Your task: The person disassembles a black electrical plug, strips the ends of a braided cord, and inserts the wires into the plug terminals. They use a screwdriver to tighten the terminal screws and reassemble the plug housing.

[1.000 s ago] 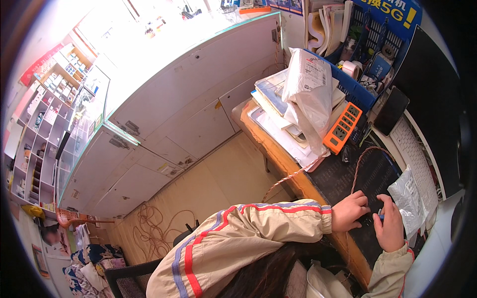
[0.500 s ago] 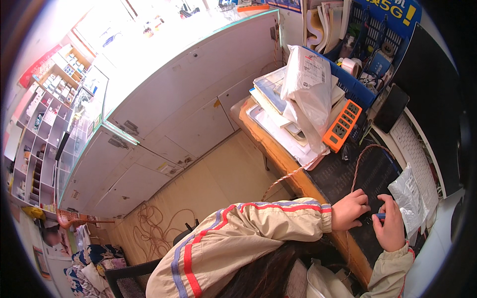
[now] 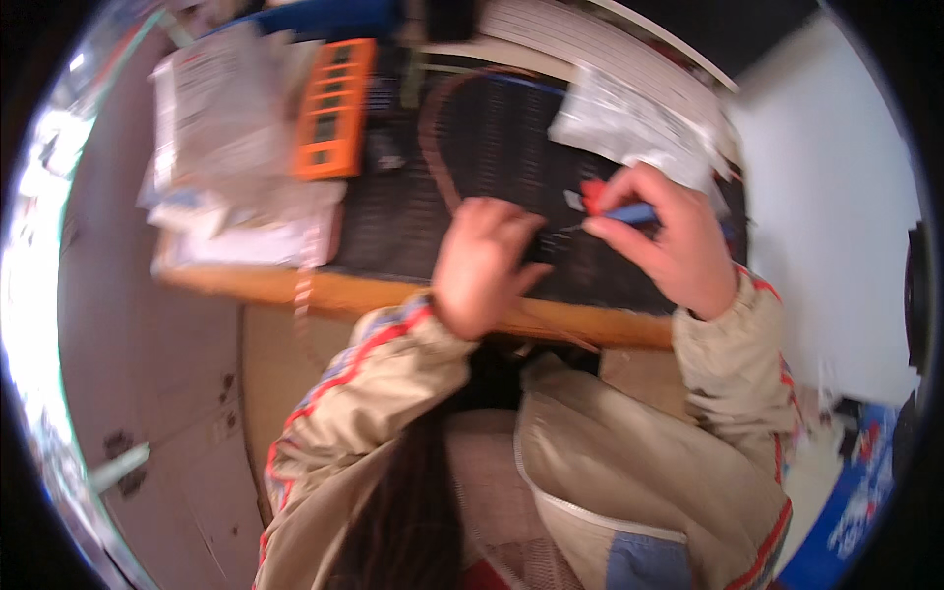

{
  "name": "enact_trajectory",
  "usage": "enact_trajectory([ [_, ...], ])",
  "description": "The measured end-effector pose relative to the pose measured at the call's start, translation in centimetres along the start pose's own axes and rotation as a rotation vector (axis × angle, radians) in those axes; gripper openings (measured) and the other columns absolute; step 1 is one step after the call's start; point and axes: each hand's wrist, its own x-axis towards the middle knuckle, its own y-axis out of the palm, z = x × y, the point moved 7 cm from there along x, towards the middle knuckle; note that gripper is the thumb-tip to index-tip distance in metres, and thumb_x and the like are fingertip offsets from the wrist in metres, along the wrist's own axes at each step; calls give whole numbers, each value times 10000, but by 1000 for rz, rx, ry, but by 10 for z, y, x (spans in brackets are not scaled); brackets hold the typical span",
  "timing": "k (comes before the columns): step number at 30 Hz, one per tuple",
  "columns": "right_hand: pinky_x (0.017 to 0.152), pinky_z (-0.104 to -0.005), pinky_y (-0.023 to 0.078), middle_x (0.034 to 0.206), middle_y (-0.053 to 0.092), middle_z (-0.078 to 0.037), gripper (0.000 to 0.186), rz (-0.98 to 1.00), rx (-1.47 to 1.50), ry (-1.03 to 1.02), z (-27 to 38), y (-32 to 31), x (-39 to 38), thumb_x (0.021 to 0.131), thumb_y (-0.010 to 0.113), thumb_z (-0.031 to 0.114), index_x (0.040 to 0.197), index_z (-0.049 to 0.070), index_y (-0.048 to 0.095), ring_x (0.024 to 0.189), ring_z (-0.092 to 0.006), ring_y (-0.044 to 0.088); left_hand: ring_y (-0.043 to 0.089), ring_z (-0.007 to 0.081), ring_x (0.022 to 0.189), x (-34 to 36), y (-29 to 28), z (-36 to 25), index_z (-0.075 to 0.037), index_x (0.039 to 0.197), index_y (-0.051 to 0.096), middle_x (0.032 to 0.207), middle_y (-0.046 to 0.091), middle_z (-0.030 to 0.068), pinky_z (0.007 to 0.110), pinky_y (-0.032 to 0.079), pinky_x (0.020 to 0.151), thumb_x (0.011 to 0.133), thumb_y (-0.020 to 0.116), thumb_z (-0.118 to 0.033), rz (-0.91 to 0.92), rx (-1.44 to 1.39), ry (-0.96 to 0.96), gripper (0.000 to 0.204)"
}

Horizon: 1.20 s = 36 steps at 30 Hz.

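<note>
My right hand [image 3: 674, 231] pinches a small blue-handled tool [image 3: 634, 213] between thumb and fingers above the black desk mat [image 3: 388, 221]. A thin tip seems to point left from it, but blur hides its exact kind. Just beyond those fingertips is a small red thing [image 3: 592, 195], with a little whitish piece [image 3: 572, 200] beside it. My left hand [image 3: 482, 265] rests at the mat's near side, fingers bent and thumb apart from them. Something dark may be at its fingertips; motion blur and the black mat keep it unclear.
An orange power strip [image 3: 335, 108] lies left, beside a plastic-wrapped parcel [image 3: 221, 118] on papers. A silvery plastic bag [image 3: 629, 123] lies in front of the keyboard [image 3: 590, 44]. A braided cord [image 3: 431, 138] curves over the mat. A pale wall [image 3: 821, 187] bounds the right side.
My view has swung round to face the desk squarely. My hands have come farther apart, and the blue-handled tool stays in my right hand. The red thing now shows near it.
</note>
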Motion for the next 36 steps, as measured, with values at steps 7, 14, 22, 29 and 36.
enact_trajectory([
  [7, 595, -283, 466, 795, 648, -51, 249, -72, -6, -25, 5, 9, -15, 876, 836, 159, 942, 25, 637, 641, -129, 573, 573, 354, 1048, 5, -4, -5, -17, 1152, 710, 1087, 642, 125, 438, 508, 919, 645, 859, -60, 32, -12, -40, 531],
  [14, 603, -346, 491, 811, 638, -96, 267, -24, -115, -79, -4, 23, -13, 868, 825, 140, 953, 25, 599, 680, -256, 627, 573, 350, 1039, 7, -2, -6, -14, 1145, 708, 1079, 640, 118, 429, 509, 910, 647, 852, -48, 47, -6, -64, 519],
  [22, 605, -349, 497, 822, 635, -101, 260, 12, -122, -82, -7, 34, -8, 872, 816, 128, 949, 17, 594, 682, -264, 629, 575, 351, 1045, 6, -2, -5, -3, 1144, 701, 1089, 638, 127, 431, 510, 910, 647, 848, -50, 39, -17, -57, 520],
  [29, 599, -350, 495, 816, 639, -108, 264, 22, -146, -76, -6, 37, -6, 871, 819, 129, 941, 20, 590, 676, -272, 637, 573, 352, 1053, 5, -2, -4, 10, 1144, 694, 1095, 637, 131, 430, 508, 916, 652, 846, -55, 34, -27, -44, 518],
  [36, 502, -384, 492, 605, 568, -69, 359, -46, -515, 32, 5, 47, -11, 917, 754, 293, 912, 63, 479, 555, -277, 633, 572, 355, 1065, 4, -1, -4, 14, 1145, 697, 1088, 636, 132, 433, 506, 920, 649, 848, -52, 22, -39, -47, 523],
])
